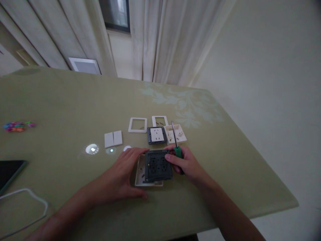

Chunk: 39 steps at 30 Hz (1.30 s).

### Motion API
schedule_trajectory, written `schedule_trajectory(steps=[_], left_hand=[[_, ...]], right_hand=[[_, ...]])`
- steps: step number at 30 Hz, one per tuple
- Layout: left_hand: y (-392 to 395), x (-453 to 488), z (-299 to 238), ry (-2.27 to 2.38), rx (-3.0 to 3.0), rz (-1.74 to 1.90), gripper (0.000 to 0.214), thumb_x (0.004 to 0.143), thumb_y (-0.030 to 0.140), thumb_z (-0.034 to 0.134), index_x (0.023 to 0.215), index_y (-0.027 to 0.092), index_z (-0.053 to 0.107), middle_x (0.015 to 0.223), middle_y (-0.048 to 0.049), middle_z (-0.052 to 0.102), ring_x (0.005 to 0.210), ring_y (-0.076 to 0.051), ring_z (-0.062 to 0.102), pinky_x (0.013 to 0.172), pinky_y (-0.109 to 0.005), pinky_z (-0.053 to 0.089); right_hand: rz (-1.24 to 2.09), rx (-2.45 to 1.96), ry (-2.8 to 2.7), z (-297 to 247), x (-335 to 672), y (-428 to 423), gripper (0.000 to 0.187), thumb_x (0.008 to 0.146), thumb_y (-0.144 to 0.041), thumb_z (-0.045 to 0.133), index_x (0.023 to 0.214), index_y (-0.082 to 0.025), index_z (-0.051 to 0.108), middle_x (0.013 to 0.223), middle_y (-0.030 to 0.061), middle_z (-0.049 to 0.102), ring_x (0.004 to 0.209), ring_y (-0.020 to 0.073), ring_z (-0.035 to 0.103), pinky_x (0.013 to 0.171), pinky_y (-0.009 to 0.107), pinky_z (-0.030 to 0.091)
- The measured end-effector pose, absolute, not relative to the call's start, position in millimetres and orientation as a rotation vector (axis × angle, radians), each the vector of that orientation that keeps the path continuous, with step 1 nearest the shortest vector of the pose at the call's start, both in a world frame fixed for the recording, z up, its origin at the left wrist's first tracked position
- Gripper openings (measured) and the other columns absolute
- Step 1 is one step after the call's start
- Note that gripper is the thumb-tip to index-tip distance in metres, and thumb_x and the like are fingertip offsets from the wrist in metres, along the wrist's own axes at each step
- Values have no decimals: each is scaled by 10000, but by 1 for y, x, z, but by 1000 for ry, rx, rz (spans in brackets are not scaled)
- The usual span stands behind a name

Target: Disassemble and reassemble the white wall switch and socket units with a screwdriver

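Note:
My left hand (pixel 125 174) curls around the left side of a white plastic mounting box (pixel 139 174), fingers at its far edge, thumb near its front edge. Over that box sits a dark grey switch module (pixel 158 167), tilted and covering much of it. My right hand (pixel 184 162) is closed on a screwdriver (pixel 178 151) with a green handle, its shaft pointing up and away. The same hand's thumb presses on the module's right edge. Just beyond lies a socket module (pixel 157 135) with a white face, beside a second white mounting box (pixel 179 133) holding small screws.
Two white frames (pixel 137 125) (pixel 159 121) lie at the back, small screws inside them. A white two-key switch plate (pixel 113 139) is to the left. Farther left are colourful small items (pixel 17 126), a dark flat device (pixel 10 172) and a white cable (pixel 30 191). The table (pixel 75 100) meets a wall at right.

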<state>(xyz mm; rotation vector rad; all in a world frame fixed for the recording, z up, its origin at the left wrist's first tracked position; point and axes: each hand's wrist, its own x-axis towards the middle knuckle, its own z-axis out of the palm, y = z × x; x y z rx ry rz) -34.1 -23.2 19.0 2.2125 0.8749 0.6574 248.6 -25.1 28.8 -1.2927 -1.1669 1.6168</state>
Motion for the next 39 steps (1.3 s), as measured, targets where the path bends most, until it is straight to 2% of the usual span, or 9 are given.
schedule_trajectory(steps=[5,12,19,27,39], left_hand=[[-24,-31,16,896,2194,670,1033,783,313,902,1642,362,330,1522,-125,625,1354,-403,644,1102,-631,571],[-34,-22,22,921,2277,813,1012,851,349,874,1662,343,268,1522,-154,605,1376,-408,610,1106,-669,561],[-38,-19,22,940,2326,808,1097,777,235,897,1658,317,248,1509,-143,623,1362,-406,592,1119,-638,563],[-39,-16,20,914,2377,867,1083,844,469,934,1666,285,253,1501,-165,633,1355,-402,604,1129,-627,563],[-38,-16,24,872,2375,881,1037,853,510,923,1660,289,311,1467,-158,663,1341,-383,622,1146,-598,551]], right_hand=[[1659,-1281,-1168,30,256,-18,448,798,-517,878,1055,-196,701,618,-95,550,412,51,396,399,203,256],[1642,-1272,-1301,38,266,-20,421,852,-500,880,1086,-194,711,612,-90,524,458,67,437,427,204,282],[1663,-1267,-1407,41,269,-22,404,853,-499,891,1080,-193,757,670,-62,561,496,71,470,444,204,322],[1573,-1326,-1490,43,268,-22,396,872,-516,875,1072,-189,779,708,-37,603,512,73,484,459,210,360],[1576,-1377,-1468,44,266,-24,416,857,-533,886,1077,-195,785,687,-42,585,504,79,464,445,221,345]])
